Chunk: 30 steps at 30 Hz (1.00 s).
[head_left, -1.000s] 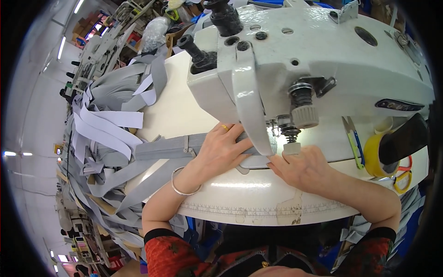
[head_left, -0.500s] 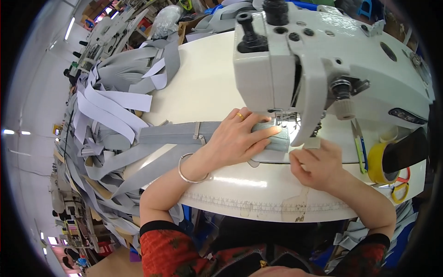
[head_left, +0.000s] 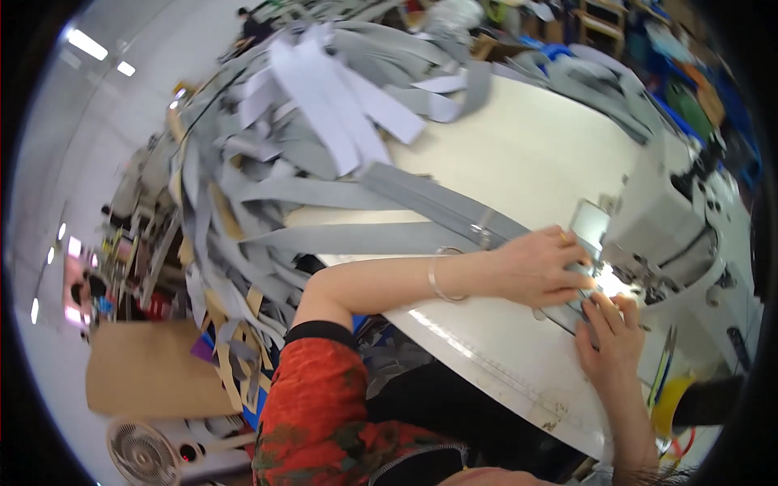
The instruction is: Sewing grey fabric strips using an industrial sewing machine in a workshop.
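Observation:
A grey zipper strip (head_left: 454,209) with metal sliders runs across the white sewing table to the needle area of the sewing machine (head_left: 660,194). My left hand (head_left: 535,269), with a ring and a bracelet on that arm, presses its bent fingers on the strip's end by the lit presser foot. Close beside it, my right hand (head_left: 609,336) has its fingertips at the edge of the same end, fingers curled and thumb apart. Part of the strip's end is hidden beneath my fingers.
Heaped grey strips (head_left: 267,202) and pale lilac strips (head_left: 324,97) cover the table's left. Thread snips (head_left: 663,368) and a yellow tape roll (head_left: 668,405) lie right of my right hand. A fan (head_left: 144,454) stands at lower left, by a brown board (head_left: 154,368).
The view has swung left, so machine and hands appear farther right. My right hand has come from beside the machine's needle area to the strip's end, close to my left fingers.

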{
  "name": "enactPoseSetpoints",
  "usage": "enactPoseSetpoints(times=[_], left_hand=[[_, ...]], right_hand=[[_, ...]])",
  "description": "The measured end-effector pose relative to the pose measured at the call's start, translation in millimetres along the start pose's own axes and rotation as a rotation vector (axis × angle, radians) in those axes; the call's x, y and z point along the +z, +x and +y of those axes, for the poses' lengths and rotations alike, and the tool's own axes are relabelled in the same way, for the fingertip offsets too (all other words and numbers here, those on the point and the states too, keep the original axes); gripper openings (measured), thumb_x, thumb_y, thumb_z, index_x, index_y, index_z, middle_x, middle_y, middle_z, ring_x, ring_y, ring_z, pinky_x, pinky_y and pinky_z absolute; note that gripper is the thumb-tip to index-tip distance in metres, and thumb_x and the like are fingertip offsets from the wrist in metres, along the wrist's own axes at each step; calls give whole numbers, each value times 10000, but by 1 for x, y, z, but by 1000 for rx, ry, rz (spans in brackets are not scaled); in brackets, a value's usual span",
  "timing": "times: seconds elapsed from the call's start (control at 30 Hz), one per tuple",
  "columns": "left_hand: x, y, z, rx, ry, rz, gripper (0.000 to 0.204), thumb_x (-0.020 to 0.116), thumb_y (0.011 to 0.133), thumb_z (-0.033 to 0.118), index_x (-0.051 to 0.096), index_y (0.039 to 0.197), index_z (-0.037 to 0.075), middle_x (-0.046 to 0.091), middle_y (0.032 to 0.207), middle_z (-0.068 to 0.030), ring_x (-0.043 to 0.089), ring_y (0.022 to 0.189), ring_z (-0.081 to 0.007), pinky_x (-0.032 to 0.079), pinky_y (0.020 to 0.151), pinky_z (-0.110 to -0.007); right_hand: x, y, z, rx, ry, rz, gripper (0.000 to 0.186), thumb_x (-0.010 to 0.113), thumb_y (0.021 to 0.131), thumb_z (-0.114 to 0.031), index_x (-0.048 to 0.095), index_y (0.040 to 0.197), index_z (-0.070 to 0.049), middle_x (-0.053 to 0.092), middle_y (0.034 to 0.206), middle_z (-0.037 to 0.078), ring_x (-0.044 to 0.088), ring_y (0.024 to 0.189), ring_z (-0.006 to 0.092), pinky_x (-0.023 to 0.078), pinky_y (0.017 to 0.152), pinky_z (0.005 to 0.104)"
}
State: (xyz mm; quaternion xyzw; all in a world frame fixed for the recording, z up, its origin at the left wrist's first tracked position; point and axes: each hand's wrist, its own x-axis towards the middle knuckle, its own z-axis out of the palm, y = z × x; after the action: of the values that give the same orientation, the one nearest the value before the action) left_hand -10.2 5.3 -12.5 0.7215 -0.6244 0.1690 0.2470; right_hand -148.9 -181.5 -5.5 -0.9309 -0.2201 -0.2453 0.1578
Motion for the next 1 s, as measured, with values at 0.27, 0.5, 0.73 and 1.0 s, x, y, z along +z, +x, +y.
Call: enactPoseSetpoints(times=[0.27,0.5,0.73,1.0], left_hand=[[-121,-55,-16,-88,346,89,273,712,735,129,684,1006,138,649,1046,-37,600,955,-252,473,864,-379],[-181,-172,-56,-689,989,109,319,685,734,124,661,1053,114,632,1056,-56,573,981,-257,459,853,-405],[-195,-204,-91,-847,826,381,285,678,784,111,634,1055,36,645,964,-110,605,869,-270,472,801,-385],[-211,-80,-33,-400,640,841,179,641,823,2,615,998,25,686,948,-95,632,835,-248,504,781,-385]], right_hand=[[-3,-2,1,-30,-75,66,344,734,679,-97,683,1009,-13,649,1095,89,587,972,298,497,706,387],[2,-3,7,-70,-64,118,334,736,674,-97,686,995,-18,648,1096,84,581,961,290,477,686,371],[2,-4,6,-31,-14,99,291,719,707,-79,686,988,-10,644,1081,88,582,961,307,479,692,381],[-2,-4,4,-34,-32,112,279,709,726,-68,687,998,-11,643,1090,85,588,979,294,473,718,374]])
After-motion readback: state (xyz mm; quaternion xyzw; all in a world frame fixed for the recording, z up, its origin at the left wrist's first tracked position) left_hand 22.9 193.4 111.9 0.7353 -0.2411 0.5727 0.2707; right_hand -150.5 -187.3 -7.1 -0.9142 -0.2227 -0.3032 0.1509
